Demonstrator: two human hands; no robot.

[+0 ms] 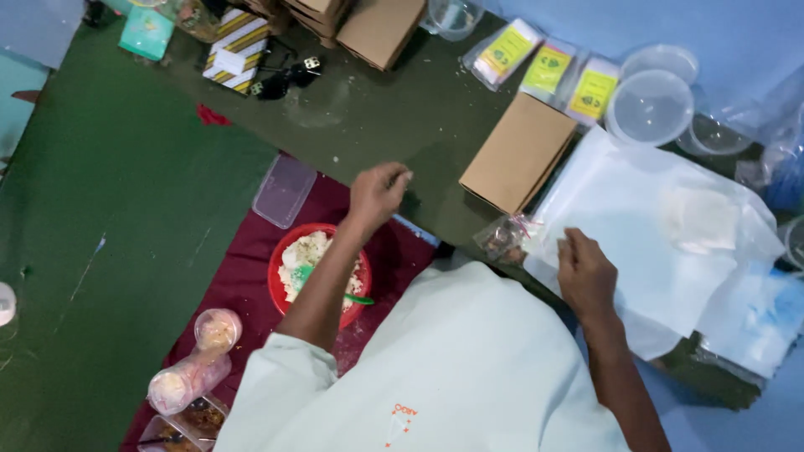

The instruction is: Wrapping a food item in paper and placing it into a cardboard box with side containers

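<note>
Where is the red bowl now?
In the head view, the red bowl sits lower centre on the maroon cloth, under the left forearm, beside the clear lid.

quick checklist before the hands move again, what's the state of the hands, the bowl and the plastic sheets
1. Left hand free of tools: ok, fingers pinched together above the dark table; whether they hold a bit of food, cannot tell.
2. Right hand on the clear plastic sheets: ok, fingertips rest at their near edge.
3. Red bowl steady: ok, sits flat on the maroon cloth, white food and a green utensil inside.
4. Small filled bag within reach: ok, lies beside the right hand.
5. Brown box clear of the sheets: not ok, its edge meets them.
</note>
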